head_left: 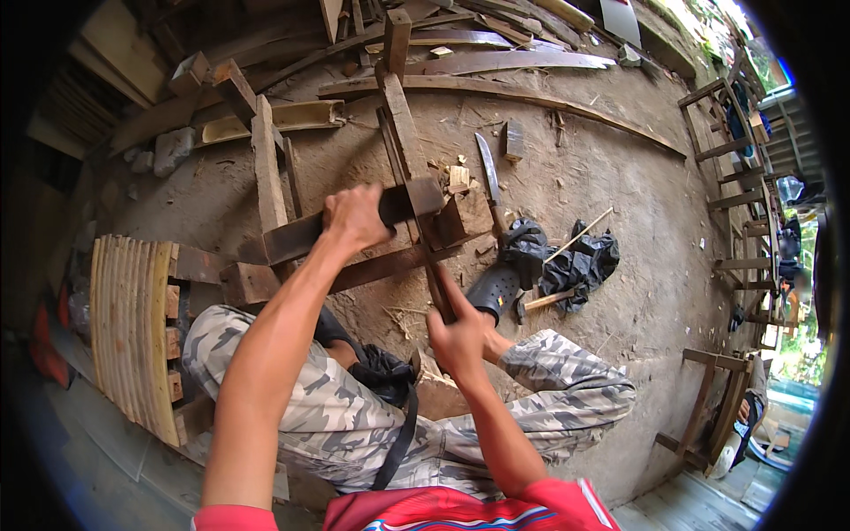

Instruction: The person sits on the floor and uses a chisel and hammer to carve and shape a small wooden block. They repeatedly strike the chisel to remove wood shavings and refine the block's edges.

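My left hand (356, 221) is closed around a dark wooden beam (299, 239), near its squared end. The beam lies across a rough wooden frame in front of me. In my right hand (460, 341) is a long, thin handsaw (428, 252), seen almost edge-on. Its blade runs away from me beside the beam's end, touching or very close to it; the exact contact is hard to see. Both hands are slightly blurred. Past the beam's end lie pale wood offcuts (458, 179) and chips.
A machete (488, 165) and a metal wedge-like block (513, 142) lie on the dirt floor. Nearby are black plastic bags (580, 264) and my dark clog (496, 292). A slatted wooden piece (128, 336) stands at left. Long boards (496, 86) lie far off; wooden frames (730, 199) line the right.
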Demonstrator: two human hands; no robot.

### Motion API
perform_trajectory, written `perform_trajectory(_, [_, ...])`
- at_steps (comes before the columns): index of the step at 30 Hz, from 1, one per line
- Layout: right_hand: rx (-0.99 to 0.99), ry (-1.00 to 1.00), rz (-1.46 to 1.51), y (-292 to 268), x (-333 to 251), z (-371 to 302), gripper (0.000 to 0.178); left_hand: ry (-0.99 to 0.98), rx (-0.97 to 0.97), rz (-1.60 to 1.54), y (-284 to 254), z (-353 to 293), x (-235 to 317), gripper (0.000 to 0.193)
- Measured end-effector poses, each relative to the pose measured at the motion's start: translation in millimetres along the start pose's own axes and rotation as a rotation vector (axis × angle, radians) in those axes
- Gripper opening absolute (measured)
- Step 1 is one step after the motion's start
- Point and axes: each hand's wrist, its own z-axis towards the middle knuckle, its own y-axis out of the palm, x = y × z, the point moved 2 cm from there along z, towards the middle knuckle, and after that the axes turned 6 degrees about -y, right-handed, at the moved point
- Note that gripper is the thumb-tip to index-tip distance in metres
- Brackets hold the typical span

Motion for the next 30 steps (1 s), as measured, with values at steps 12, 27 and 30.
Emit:
perform_trajectory(12, [-0.027, 0.044, -0.180, -50, -21, -85, 0.065, 0.004, 0.019, -0.020, 0, 4, -3, 0.053])
perform_trajectory(27, [-0.016, 0.212, -0.170, -65, -29, -116, 0.064, 0.051, 0.083, -0.021, 2, 2, 1, 0.058])
perform_trajectory(30, [-0.001, 0.045, -0.183, -43, -26, -53, 0.064, 0.072, 0.130, -0.016, 0, -2, 2, 0.059])
